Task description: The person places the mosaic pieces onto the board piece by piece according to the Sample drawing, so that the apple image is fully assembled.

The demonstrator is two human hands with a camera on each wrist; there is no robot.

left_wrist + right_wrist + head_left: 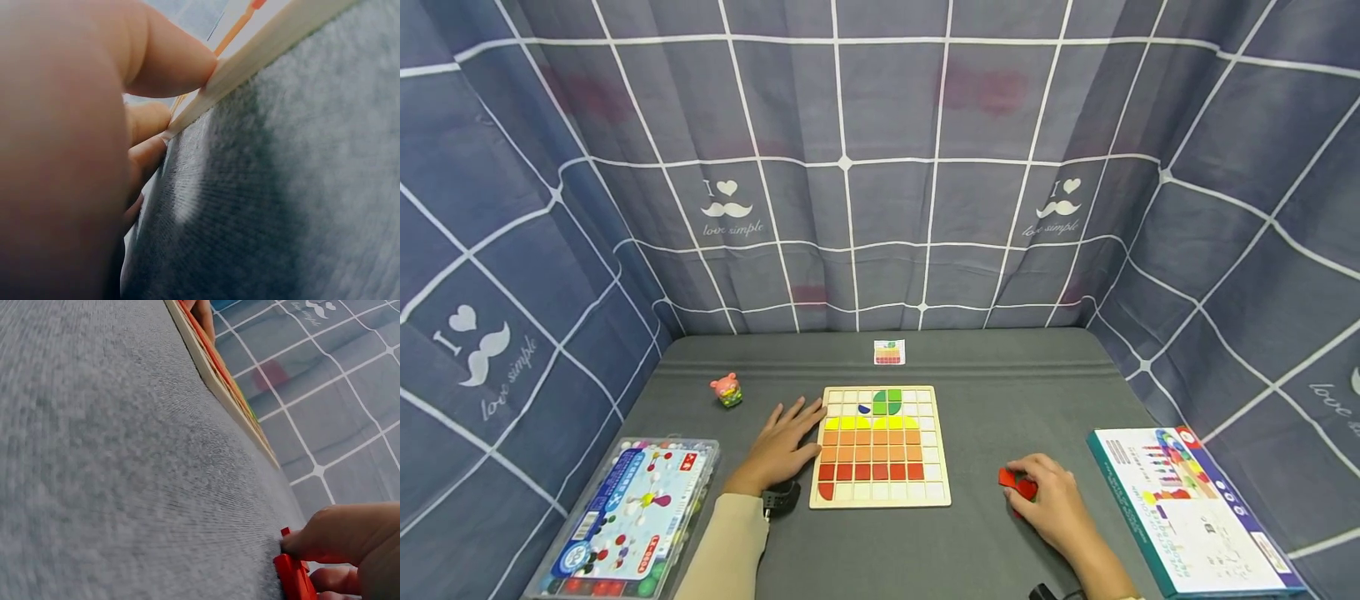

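Observation:
A square wooden grid board (887, 496) lies mid-table, with rows of red, orange and yellow pieces, green pieces near the top and a small blue one. My left hand (785, 446) rests at its left side, fingers fairly straight; in the left wrist view its fingertips touch the board's edge (240, 72). To the right of the board, my right hand (1051, 500) has thumb and fingers curled round a few red tiles (1027, 488). The right wrist view shows red tiles (294, 575) at the fingertips, low against the cloth; fingers partly hide them.
Behind the board lies a small picture card (889, 352). A pig figurine (727, 390) stands at the back left. A clear plastic case (632, 508) is at the left edge, a flat white-and-purple box (1195, 508) at the right. Checked curtains (880, 200) enclose the table.

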